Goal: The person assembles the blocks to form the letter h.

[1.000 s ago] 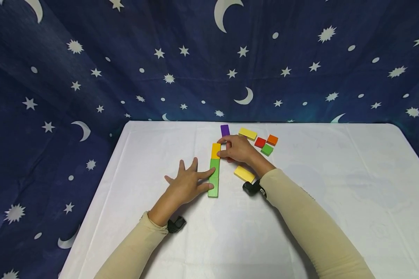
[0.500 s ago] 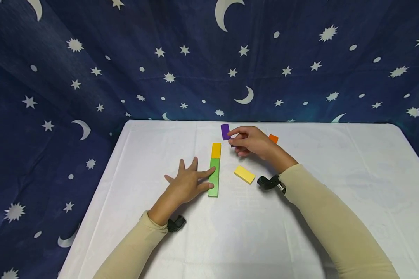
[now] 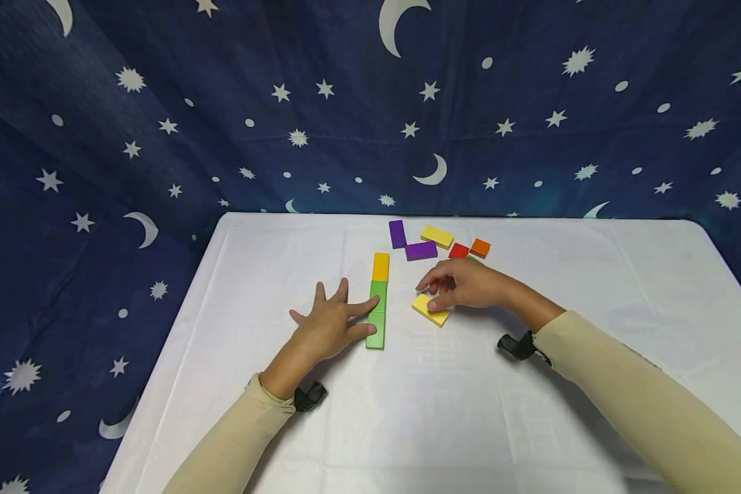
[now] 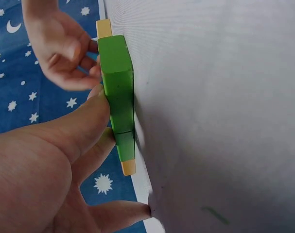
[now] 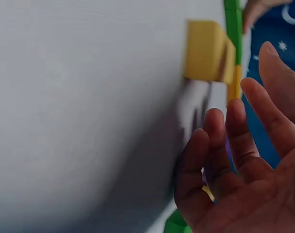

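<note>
Two green blocks [image 3: 377, 331] and an amber block [image 3: 380, 267] lie end to end in one straight row on the table. My left hand [image 3: 327, 326] rests at the row's left side, fingers spread, thumb and index fingertip touching the green blocks. The left wrist view shows the thumb against the side of the near green block [image 4: 119, 97]. Over a loose yellow block [image 3: 429, 312] hovers my right hand [image 3: 469, 285], its thumb above the block in the head view. In the right wrist view, its loosely bent fingers stand apart from that yellow block [image 5: 203, 51].
Behind the right hand lie two purple blocks [image 3: 421, 251], another yellow block [image 3: 437, 237], a red block [image 3: 459, 251], an orange block [image 3: 480, 248] and a partly covered green block [image 3: 474, 260]. A starry dark-blue cloth [image 3: 346, 151] hangs along the table's far edge.
My right hand has left the amber block at the row's far end and moved right and nearer, over the loose yellow block. The left hand and the row stay put.
</note>
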The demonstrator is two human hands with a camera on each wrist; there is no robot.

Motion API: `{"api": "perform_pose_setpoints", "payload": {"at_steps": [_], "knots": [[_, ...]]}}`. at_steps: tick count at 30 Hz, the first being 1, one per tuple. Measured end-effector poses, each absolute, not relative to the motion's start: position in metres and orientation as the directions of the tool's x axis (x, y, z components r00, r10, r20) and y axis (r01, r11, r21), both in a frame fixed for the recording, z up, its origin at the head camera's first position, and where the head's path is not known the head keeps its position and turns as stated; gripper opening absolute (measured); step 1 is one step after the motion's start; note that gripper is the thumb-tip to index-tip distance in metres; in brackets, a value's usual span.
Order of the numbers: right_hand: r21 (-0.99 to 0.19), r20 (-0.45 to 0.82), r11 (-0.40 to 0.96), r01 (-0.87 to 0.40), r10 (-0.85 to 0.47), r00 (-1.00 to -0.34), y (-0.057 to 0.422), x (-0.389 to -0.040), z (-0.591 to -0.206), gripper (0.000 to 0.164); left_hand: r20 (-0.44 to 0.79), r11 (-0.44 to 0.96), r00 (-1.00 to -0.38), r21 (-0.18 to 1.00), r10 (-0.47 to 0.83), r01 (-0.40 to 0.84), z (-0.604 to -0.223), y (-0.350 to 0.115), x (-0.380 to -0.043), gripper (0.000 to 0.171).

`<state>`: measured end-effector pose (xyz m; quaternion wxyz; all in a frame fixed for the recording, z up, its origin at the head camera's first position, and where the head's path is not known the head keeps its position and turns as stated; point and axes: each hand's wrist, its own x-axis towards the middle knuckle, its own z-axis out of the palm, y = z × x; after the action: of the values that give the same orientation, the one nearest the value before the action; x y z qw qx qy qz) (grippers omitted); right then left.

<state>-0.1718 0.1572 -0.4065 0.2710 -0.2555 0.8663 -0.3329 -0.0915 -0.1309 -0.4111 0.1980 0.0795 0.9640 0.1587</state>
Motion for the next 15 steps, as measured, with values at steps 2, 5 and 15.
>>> {"api": "perform_pose_setpoints", "payload": {"at_steps": [2,5,15], "knots": [[-0.709,-0.299,0.644,-0.287,-0.644,-0.704,0.159,-0.167,-0.409,0.043,-0.349,0.934,-0.91,0.345,0.221,0.095,-0.411,-0.131,-0.091,0.06],[-0.703,-0.274,0.632,-0.327,-0.665,-0.695,0.161,-0.162,-0.412,0.049,-0.344,0.932,-0.911,0.349,0.227,0.1,-0.412,-0.131,-0.091,0.059],[-0.688,-0.213,0.626,-0.367,-0.657,-0.723,0.163,-0.152,-0.417,0.051,-0.34,0.933,-0.912,0.345,0.228,0.105,-0.413,-0.131,-0.089,0.058]]}}
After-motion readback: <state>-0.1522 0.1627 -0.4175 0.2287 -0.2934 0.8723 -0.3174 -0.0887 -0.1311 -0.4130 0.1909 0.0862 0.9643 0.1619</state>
